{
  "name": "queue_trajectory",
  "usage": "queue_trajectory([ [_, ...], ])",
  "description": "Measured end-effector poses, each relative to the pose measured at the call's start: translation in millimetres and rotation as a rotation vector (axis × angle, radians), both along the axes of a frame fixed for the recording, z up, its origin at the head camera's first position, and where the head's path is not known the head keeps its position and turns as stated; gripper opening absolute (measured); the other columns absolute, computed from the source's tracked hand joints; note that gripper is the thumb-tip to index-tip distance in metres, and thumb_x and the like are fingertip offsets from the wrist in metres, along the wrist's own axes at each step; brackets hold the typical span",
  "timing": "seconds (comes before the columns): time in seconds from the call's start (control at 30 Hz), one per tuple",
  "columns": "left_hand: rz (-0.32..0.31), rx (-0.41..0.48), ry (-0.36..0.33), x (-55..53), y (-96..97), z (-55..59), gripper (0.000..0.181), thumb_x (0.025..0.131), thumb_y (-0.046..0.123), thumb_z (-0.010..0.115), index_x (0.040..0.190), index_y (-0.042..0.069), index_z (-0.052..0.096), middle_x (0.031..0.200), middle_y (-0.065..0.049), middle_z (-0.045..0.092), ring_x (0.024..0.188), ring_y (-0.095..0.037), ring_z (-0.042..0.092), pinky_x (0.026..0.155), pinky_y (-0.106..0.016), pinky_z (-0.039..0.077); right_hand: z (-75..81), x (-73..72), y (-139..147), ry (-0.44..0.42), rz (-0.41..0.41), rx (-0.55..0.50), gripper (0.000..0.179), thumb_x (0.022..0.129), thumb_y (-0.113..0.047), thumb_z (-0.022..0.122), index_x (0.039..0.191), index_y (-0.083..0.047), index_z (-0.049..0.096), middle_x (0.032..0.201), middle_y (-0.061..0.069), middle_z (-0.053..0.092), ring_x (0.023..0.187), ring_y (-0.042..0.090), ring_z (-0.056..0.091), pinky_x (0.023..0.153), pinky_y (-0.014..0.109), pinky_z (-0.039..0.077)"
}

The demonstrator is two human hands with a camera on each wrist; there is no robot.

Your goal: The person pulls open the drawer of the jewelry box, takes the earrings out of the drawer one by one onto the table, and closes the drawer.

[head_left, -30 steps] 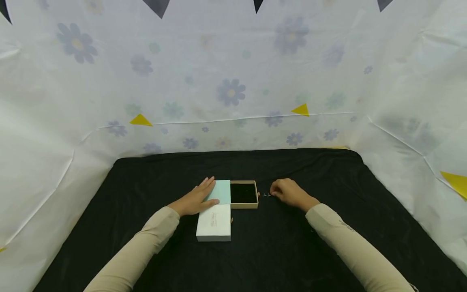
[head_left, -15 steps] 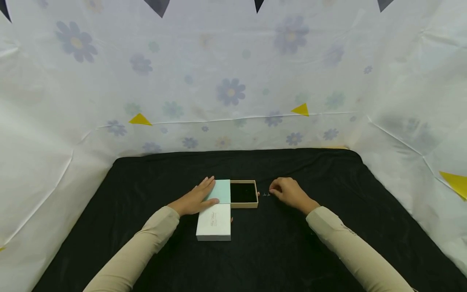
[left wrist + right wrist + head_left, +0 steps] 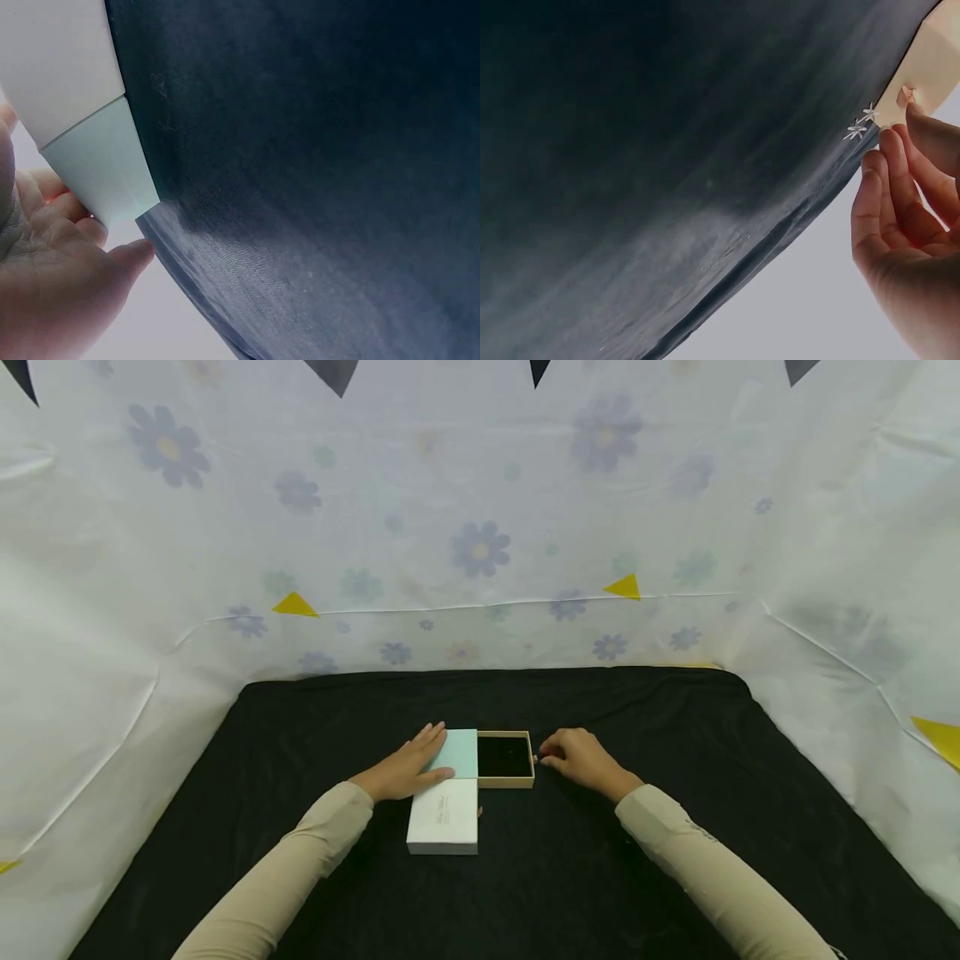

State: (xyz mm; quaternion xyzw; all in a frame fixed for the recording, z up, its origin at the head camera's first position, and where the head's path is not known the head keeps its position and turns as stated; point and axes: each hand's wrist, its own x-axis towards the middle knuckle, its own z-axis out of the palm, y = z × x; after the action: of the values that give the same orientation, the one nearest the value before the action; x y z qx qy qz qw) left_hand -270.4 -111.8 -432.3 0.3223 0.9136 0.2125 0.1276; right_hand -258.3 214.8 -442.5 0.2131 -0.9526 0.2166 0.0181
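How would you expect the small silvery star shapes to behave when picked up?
The star shapes are likely light, being tiny beside the right hand. Their thin points could bend if pinched. Spiky outlines probably resist rolling but might snag the black cloth.

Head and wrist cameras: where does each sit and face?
Head: on the head, facing forward and down over black cloth; sleeves, left hand, right hand show.
Left wrist: worn there, facing cloth and mint box; hand shows.
Right wrist: worn there, facing cloth and drawer; hand shows.
Head and right wrist share the drawer.
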Motion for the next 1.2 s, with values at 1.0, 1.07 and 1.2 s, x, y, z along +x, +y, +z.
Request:
queue_trajectory([
  [1.0,-0.035,-0.061,0.045,1.0,-1.9,4.3,0.076,0.101,0.045,0.044,0.152,-0.002,0.013,0.16,-0.018,0.007,0.146,-0.037,0.005,0.115,-0.059,0.008,1.7,-5.1,-17,-0.033,-0.002,0.054,0.011,0.087,-0.014,0.072,0.096,-0.009,0.075,0.087,0.001,0.069,0.073,0.009,0.061,0.067,0.03,0.053],
  [1.07,-0.036,-0.056,0.044,0.4,-1.9,4.1,0.076,0.101,0.045,0.044,0.152,-0.002,0.013,0.16,-0.017,0.007,0.147,-0.037,0.005,0.115,-0.059,0.008,3.4,-5.0,-17,-0.038,0.001,0.054,0.011,0.087,-0.014,0.071,0.096,-0.008,0.075,0.088,0.001,0.069,0.073,0.009,0.062,0.067,0.03,0.053],
  [1.2,-0.036,-0.051,0.039,0.3,-1.8,4.4,0.077,0.1,0.046,0.044,0.152,-0.001,0.013,0.16,-0.017,0.006,0.147,-0.036,0.004,0.115,-0.059,0.008,5.4,-4.9,-18,-0.045,0.007,0.049,0.011,0.088,-0.014,0.071,0.096,-0.008,0.075,0.088,0.002,0.07,0.074,0.01,0.063,0.068,0.03,0.054],
])
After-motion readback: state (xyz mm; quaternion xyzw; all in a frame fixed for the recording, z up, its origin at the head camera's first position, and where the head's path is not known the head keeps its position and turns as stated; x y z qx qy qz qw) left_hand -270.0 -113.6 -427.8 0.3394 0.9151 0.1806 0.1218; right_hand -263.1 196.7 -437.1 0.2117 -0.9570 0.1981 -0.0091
